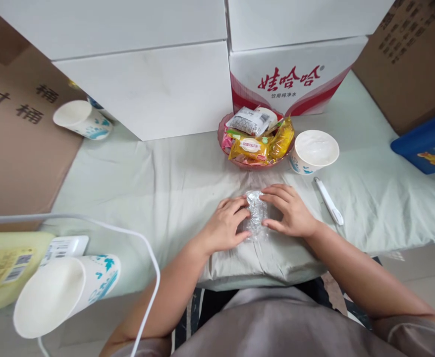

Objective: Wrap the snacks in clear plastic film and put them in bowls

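Bundle of crinkled transparent plastic wrap [256,214], oblong, lying near the front edge of a pale green cloth [180,173], between the two hands. We find the left hand [225,225] at its left side, thumb and fingers parted, fingertips touching the plastic; the right hand [290,210] meets the right side, its thumb likewise apart from the fingers. Beyond the bundle we note a round pink translucent bowl [250,166] heaped with wrapped snacks [252,145]; just right of it, a white paper cup with blue print [303,165]. Nearer us lies a slim white stick-shaped tool [329,201]. Behind the bowl we see a white cardboard carton with red lettering [288,84].
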